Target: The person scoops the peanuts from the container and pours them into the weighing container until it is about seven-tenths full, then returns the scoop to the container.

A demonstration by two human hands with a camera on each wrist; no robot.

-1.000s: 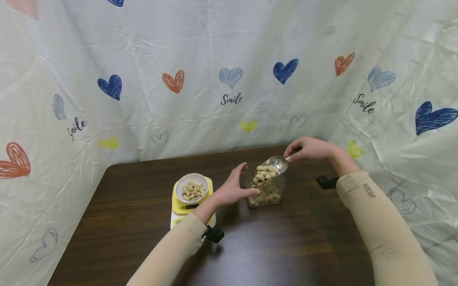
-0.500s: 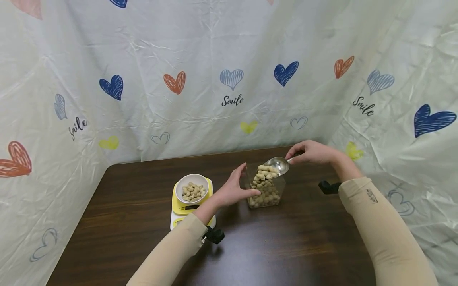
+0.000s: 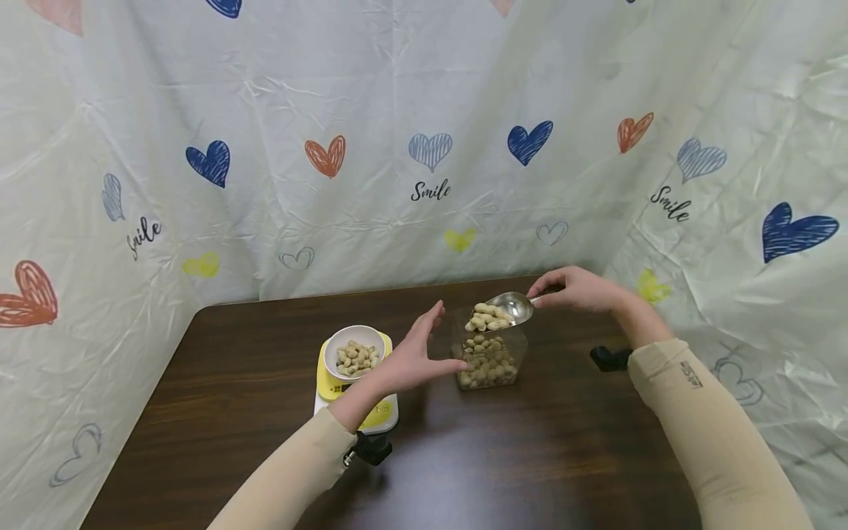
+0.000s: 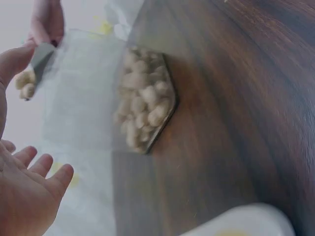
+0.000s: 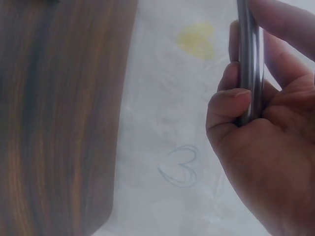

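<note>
My right hand (image 3: 578, 289) grips the handle (image 5: 252, 64) of a metal scoop (image 3: 517, 308), which carries several unshelled peanuts (image 3: 488, 317). The scoop is above a clear square container (image 3: 520, 352) partly filled with peanuts (image 4: 142, 101). To the container's left, my left hand (image 3: 412, 361) has its thumb and fingers spread, with a gap between them and the container wall in the left wrist view. A white bowl (image 3: 336, 343) of peanuts stands on a yellow and white kitchen scale (image 3: 327, 388), partly behind my left wrist.
Everything stands on a dark wooden table (image 3: 252, 412). A white curtain (image 3: 358, 81) printed with hearts hangs behind it and along both sides. Each wrist wears a black camera mount, such as the right one (image 3: 609, 359).
My left hand has let go of the container and moved left, away from it. The loaded scoop has risen slightly relative to the container, still in my right hand.
</note>
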